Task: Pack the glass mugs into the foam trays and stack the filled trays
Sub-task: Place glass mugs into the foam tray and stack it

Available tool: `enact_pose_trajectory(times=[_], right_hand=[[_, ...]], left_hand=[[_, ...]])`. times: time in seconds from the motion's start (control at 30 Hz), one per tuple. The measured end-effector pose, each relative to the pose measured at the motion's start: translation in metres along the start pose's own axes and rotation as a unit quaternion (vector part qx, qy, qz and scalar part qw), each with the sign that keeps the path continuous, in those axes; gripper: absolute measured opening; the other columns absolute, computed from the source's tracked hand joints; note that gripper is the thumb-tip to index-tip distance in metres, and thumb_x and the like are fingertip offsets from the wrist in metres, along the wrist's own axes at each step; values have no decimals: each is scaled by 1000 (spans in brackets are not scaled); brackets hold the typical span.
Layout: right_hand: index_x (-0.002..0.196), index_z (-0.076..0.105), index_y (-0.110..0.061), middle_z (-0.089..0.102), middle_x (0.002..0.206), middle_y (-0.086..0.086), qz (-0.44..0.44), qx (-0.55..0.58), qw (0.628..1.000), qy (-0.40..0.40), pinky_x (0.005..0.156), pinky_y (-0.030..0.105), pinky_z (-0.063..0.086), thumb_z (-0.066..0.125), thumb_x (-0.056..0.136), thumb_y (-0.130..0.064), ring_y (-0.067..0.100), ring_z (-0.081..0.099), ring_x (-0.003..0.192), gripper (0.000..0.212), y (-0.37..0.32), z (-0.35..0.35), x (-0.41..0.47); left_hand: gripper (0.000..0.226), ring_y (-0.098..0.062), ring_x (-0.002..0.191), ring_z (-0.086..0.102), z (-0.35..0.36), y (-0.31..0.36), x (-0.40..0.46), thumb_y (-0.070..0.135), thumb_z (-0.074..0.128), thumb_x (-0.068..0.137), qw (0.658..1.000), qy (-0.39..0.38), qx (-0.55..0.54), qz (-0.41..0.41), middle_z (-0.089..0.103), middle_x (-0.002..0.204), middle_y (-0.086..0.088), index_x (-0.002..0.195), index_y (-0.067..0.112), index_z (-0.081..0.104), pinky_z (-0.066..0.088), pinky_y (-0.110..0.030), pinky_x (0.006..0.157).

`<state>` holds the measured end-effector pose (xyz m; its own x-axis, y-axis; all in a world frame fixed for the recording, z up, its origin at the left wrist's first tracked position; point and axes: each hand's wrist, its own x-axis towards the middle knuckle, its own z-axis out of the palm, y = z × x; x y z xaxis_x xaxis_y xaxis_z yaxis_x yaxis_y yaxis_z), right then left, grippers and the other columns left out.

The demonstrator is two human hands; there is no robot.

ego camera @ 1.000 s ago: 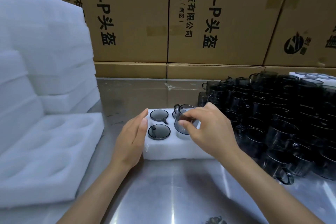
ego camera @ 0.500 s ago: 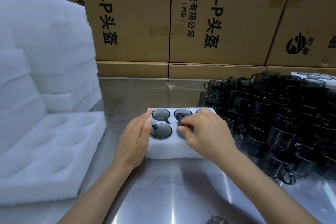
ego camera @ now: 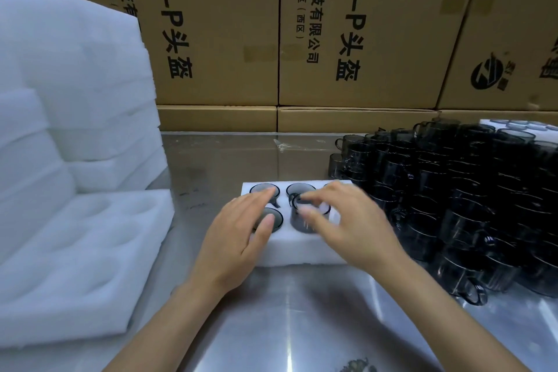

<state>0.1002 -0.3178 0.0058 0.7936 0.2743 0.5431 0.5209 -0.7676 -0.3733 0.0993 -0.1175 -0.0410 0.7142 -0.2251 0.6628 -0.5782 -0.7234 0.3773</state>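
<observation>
Right hand (ego camera: 350, 220), blurred, seemingly pinches a mug (ego camera: 303, 216) in the foam tray (ego camera: 302, 254); left hand (ego camera: 241, 238) rests released on its left part.

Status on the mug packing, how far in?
Early. Done: three mugs seated in the foam tray. In hand: right hand lowering a fourth mug into its pocket; left hand rests on the tray. Left: big mug pile, empty trays, no stacking yet.

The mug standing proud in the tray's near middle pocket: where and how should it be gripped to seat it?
Take the mug by its rim, fingertips from above: its walls are partly sunk in the foam tray, with seated mugs close beside. The right hand is over it, the left hand on the tray.
</observation>
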Motion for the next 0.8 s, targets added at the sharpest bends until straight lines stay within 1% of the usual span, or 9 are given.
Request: enact_pose_trajectory(times=[0.07,0.13,0.2,0.27,0.37,0.5,0.57,0.67,0.8], right_hand=[[121,60,-38,56,115,-27,1,49,998,46,85,19,38,42,90,-46,0,45,106,37,9,-4,-2],[139,44,-36,39,139,-30,-14,50,999,-1,101,16,29,37,96,-38,-9,32,126,43,16,-4,-5],[147,28,-34,20,150,-28,-21,35,996,-81,112,15,18,33,100,-33,-13,15,136,46,18,3,-9],[148,26,-32,17,153,-24,-15,31,993,-115,115,14,9,32,101,-31,-12,11,138,47,19,8,-11],[148,27,-33,18,153,-23,-21,-5,993,-114,110,7,2,31,101,-32,-10,10,139,47,18,9,-11],[149,20,-32,12,155,-21,-28,-70,986,-147,116,18,8,27,101,-34,-5,7,142,49,17,14,-18],[150,18,-32,10,156,-20,-24,-95,983,-156,116,22,9,25,101,-35,-3,7,143,49,15,15,-19],[150,18,-31,10,157,-19,-20,-103,982,-156,114,22,8,24,100,-35,-1,6,143,51,14,15,-19],[151,17,-30,10,157,-16,-21,-117,980,-157,114,25,9,24,100,-35,2,7,144,51,14,17,-20]], left_hand=[[54,-5,133,38,0,4,0,42,28,95,999,-21,34,16,45,143,11,140,18,45,31,-36,110],[56,-6,139,30,2,11,-1,44,29,95,995,-43,70,54,34,150,9,144,19,39,22,-32,114],[58,-7,142,23,5,19,-2,47,29,96,988,-65,111,86,27,154,7,147,20,32,15,-29,115],[60,-7,143,21,7,23,-1,49,28,95,985,-76,127,87,25,155,8,148,20,28,15,-31,116],[58,-10,141,29,5,24,-2,45,32,94,987,-74,121,80,34,151,5,144,17,37,21,-36,115],[54,-17,129,49,6,26,-5,41,40,89,980,-75,155,95,53,138,1,131,12,57,33,-37,109],[52,-17,121,56,7,27,-5,41,44,85,980,-72,160,95,60,130,1,124,12,63,31,-33,106],[50,-16,113,62,8,30,-2,42,47,81,982,-63,156,81,64,125,2,118,14,67,36,-31,101],[49,-17,110,64,12,30,-2,41,48,81,982,-50,164,84,65,122,1,115,13,69,43,-37,97]])
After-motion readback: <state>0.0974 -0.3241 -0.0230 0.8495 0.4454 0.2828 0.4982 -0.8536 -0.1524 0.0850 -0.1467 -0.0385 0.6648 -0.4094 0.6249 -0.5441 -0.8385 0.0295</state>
